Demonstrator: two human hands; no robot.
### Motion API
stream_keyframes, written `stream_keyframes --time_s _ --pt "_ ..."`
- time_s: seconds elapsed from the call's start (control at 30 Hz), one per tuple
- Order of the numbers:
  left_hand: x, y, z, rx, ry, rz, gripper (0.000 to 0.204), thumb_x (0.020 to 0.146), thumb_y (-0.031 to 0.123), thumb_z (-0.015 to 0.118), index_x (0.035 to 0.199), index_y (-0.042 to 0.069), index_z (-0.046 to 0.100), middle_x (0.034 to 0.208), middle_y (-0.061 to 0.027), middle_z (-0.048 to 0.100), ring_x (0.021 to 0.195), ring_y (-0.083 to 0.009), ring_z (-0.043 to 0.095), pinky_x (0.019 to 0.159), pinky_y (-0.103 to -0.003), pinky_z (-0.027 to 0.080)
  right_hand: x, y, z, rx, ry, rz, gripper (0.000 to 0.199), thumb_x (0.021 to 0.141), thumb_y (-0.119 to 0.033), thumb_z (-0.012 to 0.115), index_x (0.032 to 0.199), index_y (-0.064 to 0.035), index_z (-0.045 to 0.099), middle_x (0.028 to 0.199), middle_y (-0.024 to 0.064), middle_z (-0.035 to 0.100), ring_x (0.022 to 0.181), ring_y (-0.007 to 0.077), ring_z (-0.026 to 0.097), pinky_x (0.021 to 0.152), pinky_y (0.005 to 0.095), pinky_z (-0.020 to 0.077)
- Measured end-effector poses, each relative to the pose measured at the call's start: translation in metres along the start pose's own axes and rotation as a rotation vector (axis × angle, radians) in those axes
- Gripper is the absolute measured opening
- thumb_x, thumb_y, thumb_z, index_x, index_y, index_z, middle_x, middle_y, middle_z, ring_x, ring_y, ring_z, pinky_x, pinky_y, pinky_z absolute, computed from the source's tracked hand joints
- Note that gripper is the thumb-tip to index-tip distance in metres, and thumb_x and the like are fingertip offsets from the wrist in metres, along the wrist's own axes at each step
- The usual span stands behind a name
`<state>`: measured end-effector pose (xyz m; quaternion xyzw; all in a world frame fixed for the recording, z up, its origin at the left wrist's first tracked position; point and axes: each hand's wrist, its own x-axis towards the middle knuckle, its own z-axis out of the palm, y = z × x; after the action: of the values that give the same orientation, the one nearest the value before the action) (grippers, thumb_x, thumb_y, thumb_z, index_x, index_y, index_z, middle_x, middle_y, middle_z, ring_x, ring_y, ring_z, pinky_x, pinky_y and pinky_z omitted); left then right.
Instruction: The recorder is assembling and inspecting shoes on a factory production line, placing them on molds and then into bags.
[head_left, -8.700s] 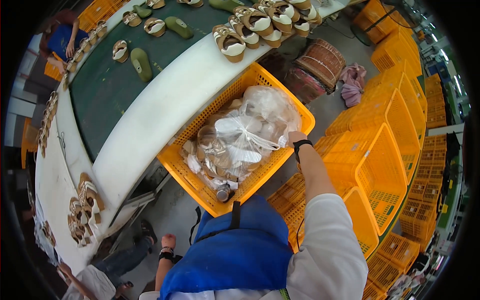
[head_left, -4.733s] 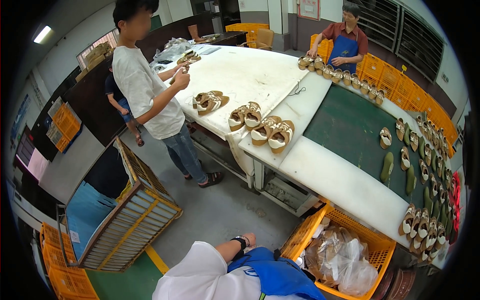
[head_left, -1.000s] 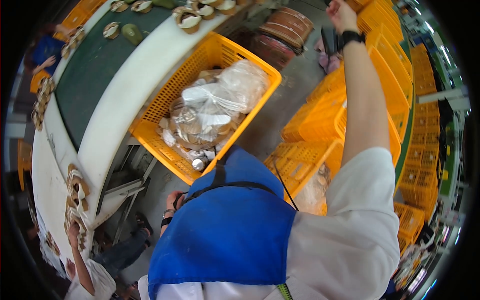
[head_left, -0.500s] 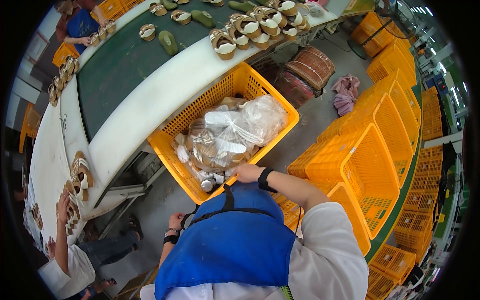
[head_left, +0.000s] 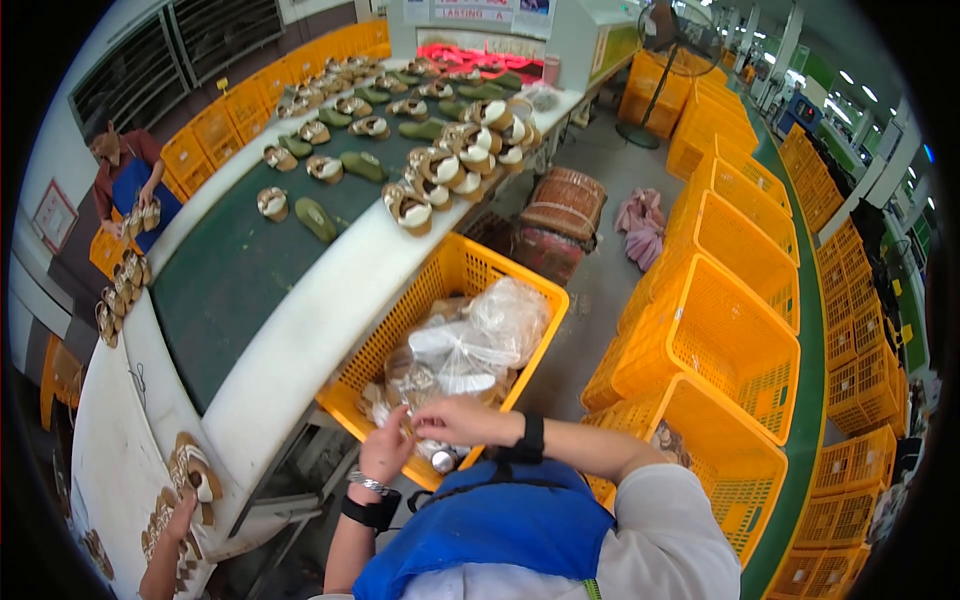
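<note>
My left hand [head_left: 382,450] and my right hand [head_left: 455,421] meet over the near edge of a yellow plastic crate [head_left: 395,325]. The fingers of both are pinched close together around something too small to make out. Inside the crate lie knotted clear plastic bags [head_left: 462,345], with tan and white pieces showing through them. A small silver round-topped container [head_left: 443,461] sits in the crate's near corner, just below my hands.
A conveyor [head_left: 265,310] with white edging carries sandals [head_left: 408,208] and green shoe lasts [head_left: 316,219]. Stacked yellow crates [head_left: 735,340] line the right. A brown wicker basket [head_left: 565,203] and pink cloth [head_left: 641,225] lie beyond. Co-workers' hands [head_left: 180,518] hold sandals at left.
My left hand has come up from beside my apron to meet my right, which has left the crate's rim. The view has tilted up, showing more of the conveyor.
</note>
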<state>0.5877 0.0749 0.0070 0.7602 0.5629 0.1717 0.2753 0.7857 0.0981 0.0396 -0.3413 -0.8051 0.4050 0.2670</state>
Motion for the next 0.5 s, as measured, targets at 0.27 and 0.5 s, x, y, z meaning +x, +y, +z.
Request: stream_keyframes --time_s 0.27,0.5 --pt "-0.011 0.064 -0.006 -0.167 -0.085 0.170 0.072 0.070 0.017 0.060 0.132 0.015 0.024 0.077 -0.0158 0.062 0.068 -0.0340 0.060 0.057 -0.042 0.047 -0.028 -0.030 0.000 -0.015 0.010 0.096 0.015 0.076 -0.016 0.060 0.085 -0.0034 0.058 0.072 0.0123 0.059 0.064 0.0247 0.058 0.057 0.0328 0.0450" --pt "-0.035 0.062 -0.016 -0.172 -0.054 0.049 0.078 0.069 0.013 0.060 0.135 0.014 0.017 0.078 -0.0168 0.061 0.068 -0.0337 0.060 0.059 -0.038 0.048 -0.018 -0.029 0.023 0.202 -0.066 0.119 0.015 0.076 -0.005 0.058 0.090 -0.0001 0.058 0.076 0.0096 0.063 0.068 0.0133 0.060 0.062 0.0258 0.0476"
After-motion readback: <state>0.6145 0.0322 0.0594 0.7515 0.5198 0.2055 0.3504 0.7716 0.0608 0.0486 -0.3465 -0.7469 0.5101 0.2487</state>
